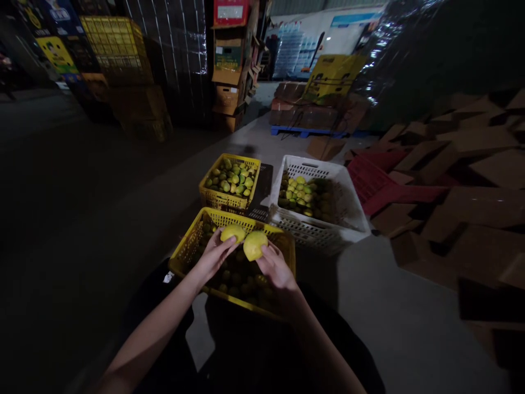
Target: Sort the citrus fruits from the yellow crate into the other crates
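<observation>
My left hand (215, 254) is closed round a yellow lemon (233, 233). Close beside it, my right hand (276, 264) grips a second lemon (255, 245), which looks larger and rounder. Both lemons are held up over a yellow crate (232, 300) in front of my knees. Inside that crate lie several darker, greenish fruits (235, 278), mostly in shadow and partly hidden by my hands and forearms.
Behind stand a smaller yellow crate (223, 201) and a white crate (348, 210), each holding several yellow-green fruits. Red crates (377, 180) and a heap of cardboard boxes (471, 241) lie at the right. A blue pallet (303, 132) stands farther back.
</observation>
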The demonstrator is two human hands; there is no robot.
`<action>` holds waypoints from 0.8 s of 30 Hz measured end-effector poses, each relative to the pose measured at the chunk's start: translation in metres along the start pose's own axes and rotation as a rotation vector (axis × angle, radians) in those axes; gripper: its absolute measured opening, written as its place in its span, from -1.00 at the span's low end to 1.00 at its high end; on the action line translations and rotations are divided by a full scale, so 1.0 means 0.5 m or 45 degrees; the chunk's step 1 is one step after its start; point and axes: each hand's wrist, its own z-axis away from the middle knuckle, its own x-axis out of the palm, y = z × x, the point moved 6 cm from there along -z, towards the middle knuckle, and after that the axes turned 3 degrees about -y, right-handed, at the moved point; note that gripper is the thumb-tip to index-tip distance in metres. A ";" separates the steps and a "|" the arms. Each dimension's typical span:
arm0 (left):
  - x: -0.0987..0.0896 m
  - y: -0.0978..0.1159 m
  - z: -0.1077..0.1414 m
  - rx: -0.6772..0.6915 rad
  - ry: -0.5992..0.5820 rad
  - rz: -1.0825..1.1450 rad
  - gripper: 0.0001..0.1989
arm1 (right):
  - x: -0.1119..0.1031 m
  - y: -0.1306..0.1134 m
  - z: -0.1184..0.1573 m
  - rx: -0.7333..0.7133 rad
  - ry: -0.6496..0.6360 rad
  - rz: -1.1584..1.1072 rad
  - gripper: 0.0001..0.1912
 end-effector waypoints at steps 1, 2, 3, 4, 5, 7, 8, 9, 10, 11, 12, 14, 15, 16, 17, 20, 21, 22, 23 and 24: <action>0.002 0.000 0.003 0.025 0.002 -0.036 -0.58 | -0.001 -0.001 -0.001 -0.008 -0.001 0.004 -0.53; 0.003 0.001 0.004 0.060 0.007 -0.095 -0.58 | -0.003 -0.003 -0.002 -0.020 0.003 0.010 -0.53; 0.004 0.001 0.006 0.087 0.005 -0.168 -0.59 | -0.006 -0.005 -0.003 -0.034 0.008 0.019 -0.53; 0.005 0.001 0.006 0.103 -0.005 -0.243 -0.59 | -0.009 -0.009 -0.005 -0.045 0.011 0.030 -0.53; 0.006 0.000 0.006 0.107 -0.022 -0.310 -0.59 | -0.012 -0.012 -0.006 -0.051 0.009 0.043 -0.53; 0.006 -0.001 0.004 0.095 -0.047 -0.393 -0.61 | -0.014 -0.016 -0.008 -0.031 -0.010 0.062 -0.52; 0.004 0.001 0.002 0.088 -0.046 -0.408 -0.61 | -0.014 -0.017 -0.007 -0.003 -0.027 0.066 -0.51; 0.000 0.004 0.001 0.087 -0.038 -0.411 -0.60 | -0.011 -0.018 -0.005 0.025 -0.044 0.070 -0.48; -0.004 0.007 -0.001 0.091 -0.027 -0.403 -0.59 | -0.009 -0.021 -0.003 0.036 -0.052 0.086 -0.45; -0.008 0.012 -0.003 0.097 -0.021 -0.391 -0.57 | -0.007 -0.027 0.000 0.012 -0.044 0.126 -0.42; -0.011 0.017 -0.004 0.110 -0.016 -0.381 -0.56 | -0.006 -0.037 0.004 -0.054 -0.021 0.207 -0.40; -0.017 0.027 -0.006 0.156 -0.009 -0.386 -0.52 | -0.002 -0.065 0.015 -0.283 0.048 0.477 -0.39; -0.019 0.032 -0.006 0.193 -0.003 -0.406 -0.50 | 0.002 -0.079 0.022 -0.407 0.084 0.618 -0.40; -0.019 0.037 -0.005 0.234 -0.003 -0.438 -0.46 | 0.006 -0.089 0.029 -0.510 0.111 0.733 -0.42; -0.018 0.041 -0.004 0.278 -0.005 -0.481 -0.42 | 0.009 -0.097 0.035 -0.585 0.132 0.809 -0.45; -0.010 0.046 0.000 0.403 -0.030 -0.606 -0.38 | 0.014 -0.105 0.046 -0.677 0.160 0.838 -0.47; -0.007 0.045 0.000 0.427 -0.041 -0.629 -0.39 | 0.015 -0.106 0.047 -0.680 0.156 0.826 -0.48; -0.005 0.044 0.001 0.437 -0.054 -0.638 -0.39 | 0.015 -0.105 0.047 -0.672 0.150 0.809 -0.48; -0.003 0.043 0.000 0.438 -0.072 -0.634 -0.39 | 0.014 -0.104 0.045 -0.656 0.146 0.784 -0.48; -0.002 0.042 -0.001 0.436 -0.094 -0.627 -0.39 | 0.012 -0.103 0.043 -0.631 0.146 0.752 -0.48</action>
